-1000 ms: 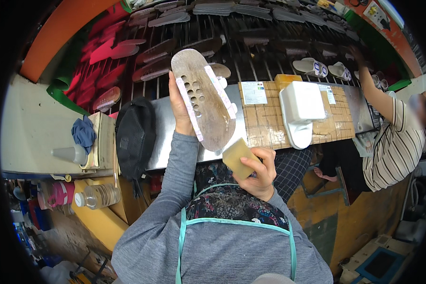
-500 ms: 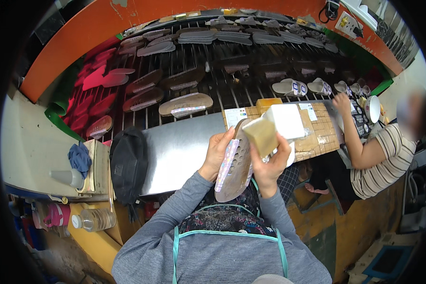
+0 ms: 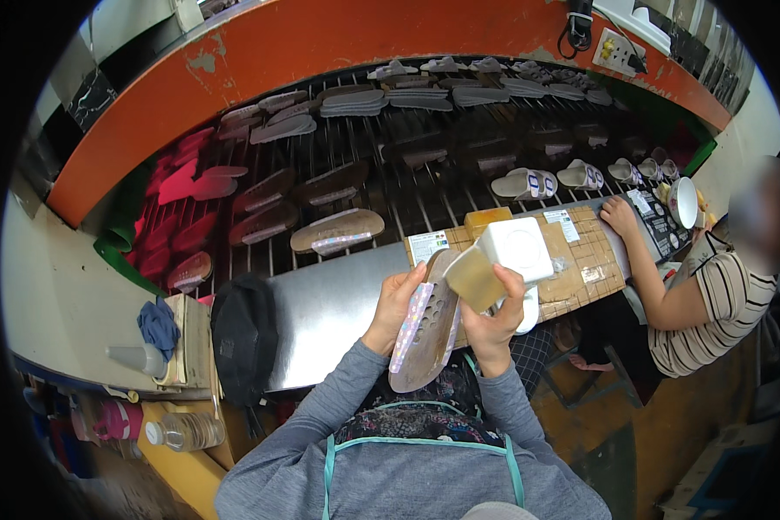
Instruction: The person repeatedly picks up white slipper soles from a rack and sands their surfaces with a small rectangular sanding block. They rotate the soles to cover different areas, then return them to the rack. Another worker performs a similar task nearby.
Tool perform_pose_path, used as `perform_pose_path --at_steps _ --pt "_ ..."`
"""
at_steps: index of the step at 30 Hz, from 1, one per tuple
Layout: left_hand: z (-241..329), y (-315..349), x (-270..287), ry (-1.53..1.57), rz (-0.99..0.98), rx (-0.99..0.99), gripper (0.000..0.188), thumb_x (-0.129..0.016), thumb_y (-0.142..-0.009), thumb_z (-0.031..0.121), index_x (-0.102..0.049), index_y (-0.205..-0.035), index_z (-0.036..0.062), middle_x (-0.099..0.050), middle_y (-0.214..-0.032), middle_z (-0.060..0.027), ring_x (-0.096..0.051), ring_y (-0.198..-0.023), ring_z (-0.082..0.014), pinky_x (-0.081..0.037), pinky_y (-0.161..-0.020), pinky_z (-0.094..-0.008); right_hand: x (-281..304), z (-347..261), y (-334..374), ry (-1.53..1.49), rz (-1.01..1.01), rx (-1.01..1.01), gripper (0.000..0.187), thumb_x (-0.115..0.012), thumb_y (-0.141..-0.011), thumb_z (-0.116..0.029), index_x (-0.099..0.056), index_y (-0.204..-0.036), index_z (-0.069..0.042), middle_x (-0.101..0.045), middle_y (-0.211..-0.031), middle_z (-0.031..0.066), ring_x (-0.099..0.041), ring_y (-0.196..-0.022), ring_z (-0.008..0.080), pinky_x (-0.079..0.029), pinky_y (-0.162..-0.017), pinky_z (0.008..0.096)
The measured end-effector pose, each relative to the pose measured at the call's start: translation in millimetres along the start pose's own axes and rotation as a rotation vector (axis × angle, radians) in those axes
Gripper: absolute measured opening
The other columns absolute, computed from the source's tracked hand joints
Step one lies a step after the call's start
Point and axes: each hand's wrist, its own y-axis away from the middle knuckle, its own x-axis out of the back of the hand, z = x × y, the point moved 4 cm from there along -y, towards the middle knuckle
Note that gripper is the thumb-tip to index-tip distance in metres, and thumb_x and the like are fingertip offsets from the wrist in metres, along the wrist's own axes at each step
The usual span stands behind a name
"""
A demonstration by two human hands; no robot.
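My left hand (image 3: 393,310) grips the side of a brown shoe sole (image 3: 426,348), which has a pale, patterned strip along its edges and a row of holes. The sole is tilted, its rounded end towards me. Closed round a yellowish-tan block (image 3: 475,279), my right hand (image 3: 494,329) holds it against or just above the sole's upper far end; I cannot tell whether they touch. Behind the block stands a white container (image 3: 518,246) with a round top, on a tape-covered cardboard box (image 3: 591,290).
Across the far side, a dark rack of metal bars (image 3: 407,192) carries several soles and slippers. A black bag (image 3: 243,338) lies left of the metal tabletop (image 3: 325,321). At right a co-worker's hand (image 3: 620,215) rests by the table edge. A bottle (image 3: 186,431) stands at lower left.
The tan block has swung lower and more upright beside the sole. Both hands sit slightly lower in view. The co-worker's hand has come down from near the slippers.
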Motion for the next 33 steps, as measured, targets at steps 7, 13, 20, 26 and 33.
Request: perform_pose_path --at_steps 7,13,20,26,33 --pt "37 -54 46 0.243 0.204 -0.176 0.048 -0.046 -0.099 0.047 -0.061 -0.106 0.0022 -0.065 -0.093 -0.0042 -0.063 -0.079 -0.0121 -0.052 -0.069 -0.0260 -3 35 25 -0.711 0.096 -0.611 0.074 -0.073 -0.069 0.000 -0.035 -0.132 -0.005 -0.051 -0.115 0.0154 -0.054 -0.108 0.0238 -0.047 -0.093 0.0349" --pt "54 -160 84 0.032 0.252 -0.302 0.014 -0.050 -0.099 0.020 -0.056 -0.101 0.0071 -0.062 -0.092 -0.0046 -0.061 -0.078 -0.0144 -0.051 -0.066 -0.0290 -19 50 80 -1.214 -0.055 -1.000 0.075 -0.069 -0.069 -0.001 -0.036 -0.136 -0.008 -0.049 -0.124 0.0134 -0.050 -0.118 0.0261 -0.041 -0.103 0.0385" --pt "10 -266 84 -0.019 0.327 -0.233 0.017 -0.059 -0.086 0.006 -0.061 -0.102 0.0113 -0.062 -0.088 -0.0022 -0.057 -0.069 -0.0141 -0.043 -0.058 -0.0322 -25 73 103 -1.404 -0.128 -1.062 0.074 -0.068 -0.072 0.005 -0.037 -0.137 -0.010 -0.047 -0.127 0.0098 -0.048 -0.121 0.0241 -0.040 -0.105 0.0381" --pt "-19 -245 65 -0.328 0.500 0.120 0.027 -0.061 -0.081 0.007 -0.066 -0.107 0.0134 -0.062 -0.084 0.0009 -0.054 -0.068 -0.0102 -0.038 -0.058 -0.0280 -24 75 105 -1.465 -0.112 -1.042 0.074 -0.069 -0.072 0.005 -0.037 -0.138 -0.010 -0.046 -0.128 0.0098 -0.046 -0.123 0.0242 -0.039 -0.105 0.0373" --pt "-21 -249 -53 -0.608 -0.153 -0.095 0.028 -0.060 -0.090 0.022 -0.068 -0.116 0.0155 -0.066 -0.105 0.0022 -0.055 -0.093 -0.0135 -0.039 -0.081 -0.0320 -24 79 108 -1.541 -0.135 -1.080 0.081 -0.070 -0.072 0.003 -0.031 -0.142 -0.010 -0.046 -0.132 0.0130 -0.046 -0.124 0.0241 -0.038 -0.106 0.0361"
